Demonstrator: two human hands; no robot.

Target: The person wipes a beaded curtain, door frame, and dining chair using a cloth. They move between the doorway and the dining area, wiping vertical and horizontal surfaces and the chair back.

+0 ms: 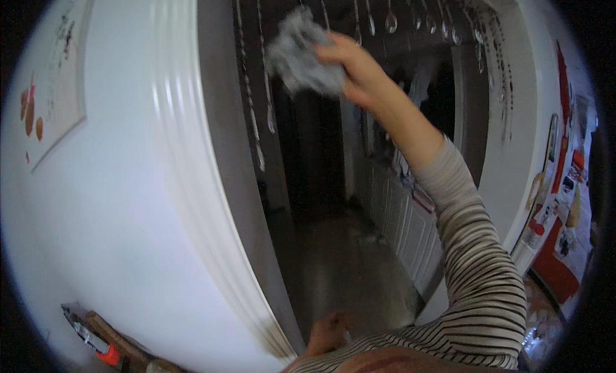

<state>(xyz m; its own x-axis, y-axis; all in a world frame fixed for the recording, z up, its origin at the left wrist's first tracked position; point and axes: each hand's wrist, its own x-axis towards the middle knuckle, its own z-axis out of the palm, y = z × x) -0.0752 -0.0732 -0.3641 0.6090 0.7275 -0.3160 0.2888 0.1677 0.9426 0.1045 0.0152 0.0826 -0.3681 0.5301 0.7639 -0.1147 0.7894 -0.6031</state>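
My right hand (353, 67) is raised in a doorway, gripping a crumpled grey cloth (305, 55) that is blurred. Around the cloth hang strands of a bead curtain with clear teardrop pendants (391, 22). Two longer strands (255, 127) dangle to the left of the cloth. Whether the cloth touches any strand is not clear. Low in the picture, close to my body, is my left hand (332, 327). It is dim and blurred, so its fingers and anything in them are hard to make out.
White moulded door trim (185, 132) runs along the left wall. Beyond the doorway lie a dark floor (346, 262) and white panelled cabinets (404, 219). An orange-marked tool (107, 353) is at lower left. Cluttered items, including a red-capped container (533, 231), line the right side.
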